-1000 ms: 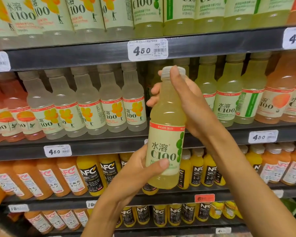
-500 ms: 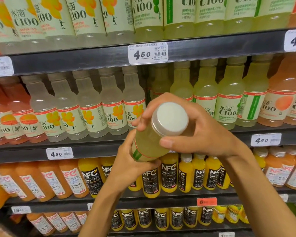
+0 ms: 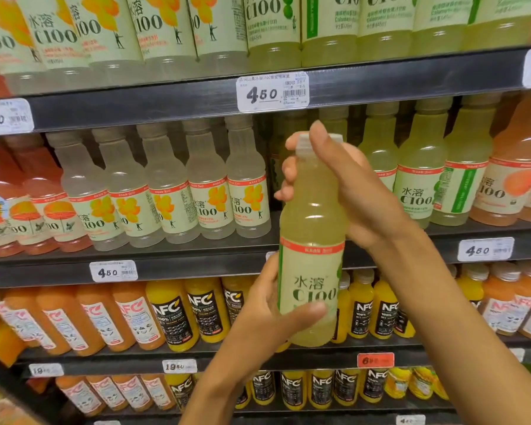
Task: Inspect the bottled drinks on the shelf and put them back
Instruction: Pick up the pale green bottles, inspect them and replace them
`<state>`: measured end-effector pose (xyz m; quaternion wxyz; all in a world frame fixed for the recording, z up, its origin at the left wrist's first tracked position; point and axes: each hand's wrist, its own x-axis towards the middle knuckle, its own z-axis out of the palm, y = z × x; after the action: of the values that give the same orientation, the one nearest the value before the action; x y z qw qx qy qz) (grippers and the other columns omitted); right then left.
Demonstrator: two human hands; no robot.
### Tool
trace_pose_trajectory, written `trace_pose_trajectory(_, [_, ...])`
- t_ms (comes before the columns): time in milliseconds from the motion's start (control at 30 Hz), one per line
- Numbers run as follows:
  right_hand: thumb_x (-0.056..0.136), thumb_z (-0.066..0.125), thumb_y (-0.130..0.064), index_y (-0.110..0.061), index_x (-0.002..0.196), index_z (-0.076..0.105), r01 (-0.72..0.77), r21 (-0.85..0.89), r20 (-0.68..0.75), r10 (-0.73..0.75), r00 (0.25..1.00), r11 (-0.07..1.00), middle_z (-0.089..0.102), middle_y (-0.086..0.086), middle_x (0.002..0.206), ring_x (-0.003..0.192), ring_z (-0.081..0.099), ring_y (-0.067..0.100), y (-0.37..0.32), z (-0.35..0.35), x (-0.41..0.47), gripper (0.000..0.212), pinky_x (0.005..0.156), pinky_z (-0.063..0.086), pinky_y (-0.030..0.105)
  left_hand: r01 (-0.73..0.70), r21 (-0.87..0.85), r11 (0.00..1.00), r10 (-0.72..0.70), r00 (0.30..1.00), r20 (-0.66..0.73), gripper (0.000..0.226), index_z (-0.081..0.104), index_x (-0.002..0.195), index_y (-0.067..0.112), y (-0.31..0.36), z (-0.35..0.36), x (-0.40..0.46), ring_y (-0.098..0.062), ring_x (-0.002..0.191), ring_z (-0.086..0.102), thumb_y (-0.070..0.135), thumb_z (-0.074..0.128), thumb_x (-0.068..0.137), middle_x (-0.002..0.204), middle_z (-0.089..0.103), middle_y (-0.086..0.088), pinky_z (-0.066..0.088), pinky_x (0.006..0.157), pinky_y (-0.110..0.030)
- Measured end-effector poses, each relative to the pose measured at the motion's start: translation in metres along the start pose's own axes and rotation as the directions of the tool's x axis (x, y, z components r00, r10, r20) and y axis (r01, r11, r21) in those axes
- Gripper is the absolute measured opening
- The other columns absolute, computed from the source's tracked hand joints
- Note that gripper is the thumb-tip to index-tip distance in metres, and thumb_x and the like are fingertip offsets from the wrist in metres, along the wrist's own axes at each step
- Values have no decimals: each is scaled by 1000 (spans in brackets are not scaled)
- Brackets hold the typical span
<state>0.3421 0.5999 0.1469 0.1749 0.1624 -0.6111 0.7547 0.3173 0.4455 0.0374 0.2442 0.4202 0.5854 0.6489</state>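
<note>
Both hands have a grip on the pale green C100 bottle [image 3: 311, 240]: left hand [image 3: 270, 314] wraps the label low down, right hand [image 3: 347, 191] curls round the neck with a finger over the cap. It's upright, out in front of the middle shelf [image 3: 196, 265], just before the gap in the green row. Best bet imo: keep the bottom hand firm, read the label, then slide it straight back in without bumping neighbours.

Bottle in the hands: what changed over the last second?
The bottle, tipped cap-toward-camera half a second ago, is upright again with its label facing out. The left hand still holds its base, the right hand its neck and cap. Shelf stock unchanged.
</note>
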Motion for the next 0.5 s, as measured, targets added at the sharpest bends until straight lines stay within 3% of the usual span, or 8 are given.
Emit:
trace_pose_trajectory(133, [92, 55, -44, -12, 106, 54, -52, 122, -150, 70, 986, 991, 67, 2, 76, 72, 67, 18, -3, -7, 4, 35, 67, 57, 30, -42, -24, 999, 40, 994, -98, 37, 55, 114, 55, 8, 8, 3, -11, 105, 66, 48, 62, 78, 115, 69, 10, 54, 76, -19])
trace_pose_trajectory(267, [97, 43, -41, -10, 112, 56, -29, 232, -117, 58, 991, 972, 70, 4, 87, 94, 69, 20, -4, -16, 3, 37, 83, 56, 33, -2, -163, 987, -13, 996, -90, 61, 46, 133, 34, 15, 8, 7, -18, 106, 67, 56, 60, 78, 119, 68, 2, 56, 80, -32])
trace_pose_trajectory(400, [97, 40, -42, -11, 119, 50, -32, 351, -56, 55, 997, 936, 69, 3, 84, 82, 69, 19, 3, -12, 2, 39, 80, 57, 33, 68, -428, 901, -24, 994, 107, 66, 55, 132, 15, 23, 15, 10, -25, 92, 67, 61, 56, 84, 119, 64, -16, 55, 77, -37])
trace_pose_trajectory(500, [97, 43, -41, -13, 115, 48, -50, 393, -64, 81, 995, 918, 63, 2, 76, 68, 65, 16, 5, -8, 3, 34, 73, 55, 32, 96, -521, 848, -22, 989, 147, 60, 53, 134, 13, 17, 20, 12, -25, 98, 63, 54, 49, 91, 125, 59, -18, 55, 79, -39])
